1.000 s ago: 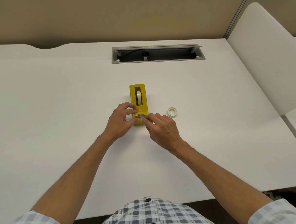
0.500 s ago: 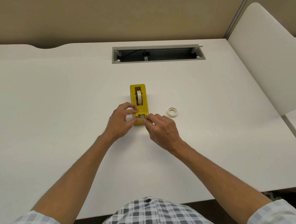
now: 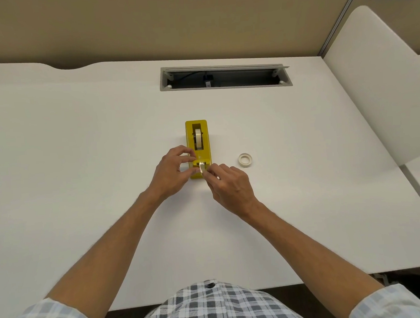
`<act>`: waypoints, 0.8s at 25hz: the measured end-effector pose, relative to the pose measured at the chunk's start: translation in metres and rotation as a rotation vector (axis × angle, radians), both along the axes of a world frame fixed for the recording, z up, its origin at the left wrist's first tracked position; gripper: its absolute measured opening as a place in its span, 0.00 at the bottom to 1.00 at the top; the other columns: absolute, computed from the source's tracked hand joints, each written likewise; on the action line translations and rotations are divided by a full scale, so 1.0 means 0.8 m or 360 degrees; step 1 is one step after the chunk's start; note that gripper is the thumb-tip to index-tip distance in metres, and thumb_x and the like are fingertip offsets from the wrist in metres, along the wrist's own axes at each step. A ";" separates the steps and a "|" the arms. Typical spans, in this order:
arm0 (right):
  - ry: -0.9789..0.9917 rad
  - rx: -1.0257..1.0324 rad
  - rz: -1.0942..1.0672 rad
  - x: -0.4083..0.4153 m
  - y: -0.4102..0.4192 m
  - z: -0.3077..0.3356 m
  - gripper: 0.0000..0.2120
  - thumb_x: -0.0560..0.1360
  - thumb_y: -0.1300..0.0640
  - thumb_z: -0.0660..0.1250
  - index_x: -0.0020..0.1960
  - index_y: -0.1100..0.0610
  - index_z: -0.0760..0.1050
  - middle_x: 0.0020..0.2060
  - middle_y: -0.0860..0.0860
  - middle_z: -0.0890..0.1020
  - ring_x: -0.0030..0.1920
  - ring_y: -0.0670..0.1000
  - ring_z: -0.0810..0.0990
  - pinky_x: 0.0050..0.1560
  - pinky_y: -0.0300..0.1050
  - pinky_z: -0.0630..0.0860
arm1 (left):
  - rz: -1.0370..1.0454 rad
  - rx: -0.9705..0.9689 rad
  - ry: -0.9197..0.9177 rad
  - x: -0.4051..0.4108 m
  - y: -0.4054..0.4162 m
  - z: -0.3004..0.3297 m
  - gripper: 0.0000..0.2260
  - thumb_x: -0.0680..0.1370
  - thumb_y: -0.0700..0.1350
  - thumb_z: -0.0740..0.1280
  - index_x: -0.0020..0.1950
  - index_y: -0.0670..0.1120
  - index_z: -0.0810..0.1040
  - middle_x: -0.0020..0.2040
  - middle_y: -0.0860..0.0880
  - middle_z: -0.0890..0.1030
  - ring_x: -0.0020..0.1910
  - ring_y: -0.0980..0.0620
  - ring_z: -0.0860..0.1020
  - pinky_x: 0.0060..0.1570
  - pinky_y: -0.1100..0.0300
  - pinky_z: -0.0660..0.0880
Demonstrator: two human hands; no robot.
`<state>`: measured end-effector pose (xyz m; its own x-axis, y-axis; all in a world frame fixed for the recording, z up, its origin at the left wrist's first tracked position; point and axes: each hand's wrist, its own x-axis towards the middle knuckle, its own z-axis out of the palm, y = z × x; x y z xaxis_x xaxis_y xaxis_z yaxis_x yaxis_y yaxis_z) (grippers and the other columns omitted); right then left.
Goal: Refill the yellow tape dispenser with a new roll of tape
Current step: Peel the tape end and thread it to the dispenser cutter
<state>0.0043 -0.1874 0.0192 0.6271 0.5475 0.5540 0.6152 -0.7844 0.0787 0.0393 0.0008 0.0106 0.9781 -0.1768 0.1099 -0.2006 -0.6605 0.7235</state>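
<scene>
At the middle of the white bench [image 3: 80,168] stands the yellow tape dispenser [image 3: 198,149], long axis pointing away from you, with the new roll of tape [image 3: 198,138] already seated upright in its well. Your left hand [image 3: 171,172] braces the dispenser's near-left side, thumb and forefinger pressed to the body by the cutter. Your right hand [image 3: 228,186] has its fingertips pinched shut on the free end of tape [image 3: 201,169], a short pale tab lying just over the cutter at the near end.

By the look of it, the job is nearly done: what remains is to lay that tab across the blade. Keep the tape flat and centred on the cutter, draw it straight toward you rather than sideways, and press down so it sticks or tears cleanly. Hold the body firm with the left hand so the dispenser does not slide or tip as you pull.

An empty tape core [image 3: 245,160] lies flat to the right, well apart from the dispenser and clear of your wrist. The cable slot [image 3: 225,76] sits far back, out of the way. You have open bench on both sides and toward you; the near edge is well behind your hands.
</scene>
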 end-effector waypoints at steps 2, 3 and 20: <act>0.0004 0.0019 0.0002 0.001 0.001 -0.004 0.06 0.75 0.60 0.72 0.51 0.59 0.83 0.39 0.52 0.82 0.32 0.51 0.77 0.27 0.42 0.70 | 0.0001 0.0000 0.0001 0.000 0.000 -0.001 0.10 0.74 0.47 0.73 0.53 0.46 0.84 0.59 0.54 0.78 0.61 0.53 0.73 0.60 0.49 0.74; 0.0010 0.0028 0.0005 0.001 0.001 -0.005 0.06 0.74 0.60 0.72 0.51 0.59 0.83 0.39 0.52 0.83 0.32 0.51 0.77 0.27 0.42 0.70 | 0.0005 0.0003 0.0004 0.000 0.000 -0.001 0.10 0.74 0.47 0.72 0.53 0.46 0.84 0.59 0.54 0.78 0.61 0.52 0.73 0.60 0.49 0.74; 0.0082 0.0096 0.0003 0.017 0.005 -0.020 0.05 0.73 0.57 0.74 0.47 0.58 0.84 0.38 0.52 0.83 0.31 0.52 0.79 0.27 0.40 0.72 | -0.0082 -0.0053 0.0014 -0.002 0.000 0.003 0.11 0.74 0.45 0.73 0.55 0.45 0.84 0.59 0.54 0.78 0.58 0.54 0.76 0.60 0.55 0.75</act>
